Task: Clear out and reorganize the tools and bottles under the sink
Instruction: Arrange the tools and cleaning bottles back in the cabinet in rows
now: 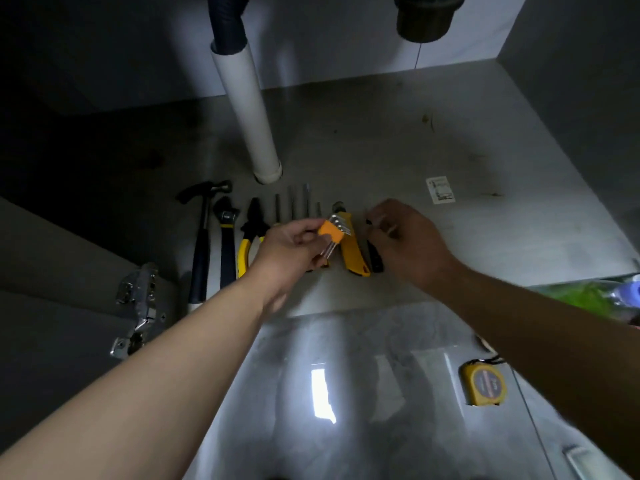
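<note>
Under-sink cabinet, dim, lit from the front. Cabinet floor (398,140) grey, scuffed, with dark specks toward its back right corner. Side walls and back panel grey.

White drain pipe (247,109) slants down from the top and meets the floor left of centre; a dark corrugated hose (227,19) enters its upper end. A dark round fitting (426,19) hangs at the top right.

A white sticker (440,189) lies flat on the right half of the floor.

Tools sit in a row along the front edge of the floor, handles toward the front. From the left: hammer (201,251), adjustable wrench (227,237), yellow-handled pliers (250,230), several thin metal shafts (293,202), yellow utility knife (353,254), small black tool (375,258).

Left hand (287,251) is over the middle of the row, pinching a hex key set (334,232) by its orange holder, lifted off the floor.

Right hand (405,244) is just right of the set, above the black tool, fingers curled; blurred, so I cannot tell whether it holds anything.

Door hinge (138,306) on the left cabinet wall at the front.

Outside the cabinet, glossy room floor (346,375) with a window reflection. A yellow tape measure (483,384) lies on it to the right. A green bottle (588,296) is by the front right corner.
</note>
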A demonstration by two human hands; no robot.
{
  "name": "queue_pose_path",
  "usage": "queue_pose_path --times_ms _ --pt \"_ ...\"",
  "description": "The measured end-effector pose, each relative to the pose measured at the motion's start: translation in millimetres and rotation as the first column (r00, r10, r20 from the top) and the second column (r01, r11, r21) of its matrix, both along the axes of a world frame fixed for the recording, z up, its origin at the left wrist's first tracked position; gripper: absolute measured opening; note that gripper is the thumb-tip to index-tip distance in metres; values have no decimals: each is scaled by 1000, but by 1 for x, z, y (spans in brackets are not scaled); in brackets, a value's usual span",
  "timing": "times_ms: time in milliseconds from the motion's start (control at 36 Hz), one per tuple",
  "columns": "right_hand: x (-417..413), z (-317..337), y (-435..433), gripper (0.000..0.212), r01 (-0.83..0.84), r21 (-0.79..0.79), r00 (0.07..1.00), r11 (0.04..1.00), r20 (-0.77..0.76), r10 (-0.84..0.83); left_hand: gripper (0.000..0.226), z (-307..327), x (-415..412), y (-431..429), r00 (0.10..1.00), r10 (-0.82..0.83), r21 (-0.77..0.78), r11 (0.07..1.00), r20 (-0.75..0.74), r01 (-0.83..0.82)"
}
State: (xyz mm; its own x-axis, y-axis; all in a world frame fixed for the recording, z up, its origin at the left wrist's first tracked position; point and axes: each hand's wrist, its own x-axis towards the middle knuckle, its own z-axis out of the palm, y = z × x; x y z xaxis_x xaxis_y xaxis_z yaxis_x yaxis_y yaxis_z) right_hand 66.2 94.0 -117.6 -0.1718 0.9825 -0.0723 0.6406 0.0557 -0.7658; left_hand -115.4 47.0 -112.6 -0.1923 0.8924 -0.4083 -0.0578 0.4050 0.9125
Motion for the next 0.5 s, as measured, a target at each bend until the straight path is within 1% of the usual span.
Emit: queue_pose_path --times_ms 56,83,139,194,222,250,278,333,361,444,500 --pt "-9 16 2 12 -124 -122 978 985 -184 101 22 3 1 1 1000 -24 6 1000 -10 24" --pt "-12 21 4 14 -165 -180 965 970 -231 121 19 4 2 1 999 -37 7 999 -19 37" --pt "-18 25 11 11 -185 -196 965 963 -220 141 20 5 0 3 998 -54 11 998 -45 54" --pt "-20 23 20 4 -143 -215 968 966 -233 92 22 5 -3 5 999 -29 24 999 -43 30" --pt "-22 23 25 4 -118 -250 966 961 -253 53 21 4 -6 7 999 -5 34 999 -49 6" --pt "-23 21 31 8 -87 -277 965 957 -263 12 19 3 -9 9 996 20 49 999 -88 -16" --pt "-26 19 38 11 -48 -296 963 954 -267 -34 18 1 -12 12 986 44 64 997 -163 -34" --pt "-29 12 57 15 70 -276 960 959 -242 -140 17 -4 -20 17 937 92 105 993 -338 -59" --pt "-32 8 68 15 125 -271 953 954 -235 -192 17 -6 -24 19 912 113 128 989 -394 -67" --pt "-40 -6 94 6 230 -259 955 938 -124 -269 20 -13 -31 21 871 109 167 986 -479 -32" --pt "-50 -14 105 12 247 -236 961 940 -64 -268 20 -18 -34 20 863 81 172 985 -498 7"
